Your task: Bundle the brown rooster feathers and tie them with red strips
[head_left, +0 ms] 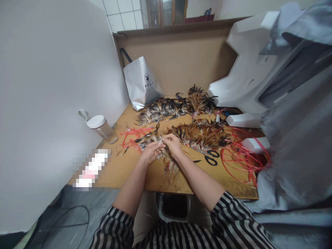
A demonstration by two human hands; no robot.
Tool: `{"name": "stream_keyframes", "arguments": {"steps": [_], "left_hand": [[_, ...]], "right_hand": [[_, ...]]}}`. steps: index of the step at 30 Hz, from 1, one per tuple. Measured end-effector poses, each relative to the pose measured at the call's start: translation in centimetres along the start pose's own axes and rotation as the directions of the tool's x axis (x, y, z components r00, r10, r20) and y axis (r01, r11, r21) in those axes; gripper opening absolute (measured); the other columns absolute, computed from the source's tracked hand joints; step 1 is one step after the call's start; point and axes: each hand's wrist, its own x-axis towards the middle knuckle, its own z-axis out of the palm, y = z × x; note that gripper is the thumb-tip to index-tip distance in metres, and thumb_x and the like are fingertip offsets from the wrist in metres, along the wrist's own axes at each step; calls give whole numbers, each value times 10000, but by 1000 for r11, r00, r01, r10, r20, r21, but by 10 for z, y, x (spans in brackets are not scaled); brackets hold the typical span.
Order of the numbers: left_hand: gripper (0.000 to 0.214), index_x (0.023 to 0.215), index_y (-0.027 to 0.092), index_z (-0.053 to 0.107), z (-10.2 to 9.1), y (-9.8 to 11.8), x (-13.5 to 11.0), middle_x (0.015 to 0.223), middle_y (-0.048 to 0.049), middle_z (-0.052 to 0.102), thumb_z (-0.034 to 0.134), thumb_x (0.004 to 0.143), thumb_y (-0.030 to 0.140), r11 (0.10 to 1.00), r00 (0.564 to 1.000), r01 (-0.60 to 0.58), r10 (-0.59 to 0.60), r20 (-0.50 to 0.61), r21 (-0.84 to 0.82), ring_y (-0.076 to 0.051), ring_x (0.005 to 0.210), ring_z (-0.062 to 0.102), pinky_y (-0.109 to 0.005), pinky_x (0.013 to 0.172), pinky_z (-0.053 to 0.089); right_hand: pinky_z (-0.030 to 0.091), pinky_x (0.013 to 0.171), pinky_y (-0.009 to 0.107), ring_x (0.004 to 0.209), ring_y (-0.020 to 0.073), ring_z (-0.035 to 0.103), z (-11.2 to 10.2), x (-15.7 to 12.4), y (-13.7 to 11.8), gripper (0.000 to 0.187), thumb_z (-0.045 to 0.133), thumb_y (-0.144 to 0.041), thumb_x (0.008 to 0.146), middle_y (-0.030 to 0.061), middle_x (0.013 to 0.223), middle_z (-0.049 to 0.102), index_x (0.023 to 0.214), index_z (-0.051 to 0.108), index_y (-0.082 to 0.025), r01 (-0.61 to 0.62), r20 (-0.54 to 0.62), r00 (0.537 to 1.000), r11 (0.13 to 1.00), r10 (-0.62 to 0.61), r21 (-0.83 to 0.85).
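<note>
Near the middle of the table, my left hand (153,152) and my right hand (172,144) meet with their fingertips pinched together. Between them is the pale base of a feather; its fine details are too small to make out. Loose brown and black feathers (169,169) lie below and around my hands. Just beyond my right hand runs a row of golden-brown feathers (204,134). Farther back rests a darker pile of feathers (163,110). Black-handled scissors (212,158) lie to the right of my right forearm.
Red plastic strips (241,159) tangle at the table's right side, with more red strips (132,133) at the left. A lidded cup (100,126) stands by the left wall. At the back leans a silver bag (141,83). White foam (249,55) and grey cloth border the right.
</note>
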Motion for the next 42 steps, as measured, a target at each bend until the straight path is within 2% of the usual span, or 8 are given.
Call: {"name": "stream_keyframes", "arguments": {"steps": [8,20,23,26,28,31,36,42], "left_hand": [[122,841,67,610,0,5,-3,691,-69,660,596,725,104,997,1000,13,-13,3,-69,-63,518,583,-119,462,451],[62,722,58,631,-2,3,-1,625,-48,627,643,681,103,1000,1000,15,-15,-14,-26,-44,502,554,-111,486,444],[70,691,58,628,-2,2,-1,591,-39,610,658,668,118,1000,1000,10,-11,-16,-3,-40,481,538,-111,474,435],[85,701,69,628,-1,3,-1,592,-28,606,665,665,136,1000,999,-23,22,-40,-13,-34,478,527,-108,466,426],[89,712,76,627,-1,5,-2,612,-24,610,668,659,134,998,997,-43,40,-63,-42,-31,489,529,-106,463,422],[96,714,77,624,-1,8,-1,619,-20,610,673,649,127,995,995,-58,51,-88,-76,-30,493,528,-103,455,416],[95,697,69,618,-2,8,0,572,-12,590,672,650,132,995,990,-78,69,-126,-70,-25,466,511,-105,456,414],[73,698,72,612,-2,10,0,603,-27,607,658,659,113,991,979,-105,88,-183,-82,-30,473,516,-103,434,402]], "right_hand": [[290,441,190,425,61,385,-4,4,-1,176,667,-265,557,-70,473,476,616,536,-164,-15,28,999,999,16,-37],[394,541,219,537,96,492,-10,6,1,114,617,-258,613,-21,603,564,642,557,-165,220,180,969,926,-171,-305],[404,557,223,547,95,501,-9,6,0,133,641,-268,602,-19,612,576,652,575,-164,167,177,977,949,-122,-267],[421,566,226,549,93,520,-11,7,-3,197,670,-302,591,-18,623,596,720,605,-168,9,160,987,990,13,-141],[431,564,223,571,95,540,-14,9,-6,252,683,-329,590,-8,662,616,778,623,-172,-96,179,978,993,107,-70],[420,513,202,567,89,540,-17,9,-11,309,698,-362,583,3,692,624,821,636,-174,-193,254,944,977,210,-90],[349,437,175,477,61,474,-16,3,-13,335,722,-377,546,-15,602,600,789,636,-162,-171,318,916,957,243,-236],[250,389,189,378,49,347,-18,9,-11,246,678,-371,557,-46,462,515,652,611,-154,-96,191,971,968,142,-232]]}}
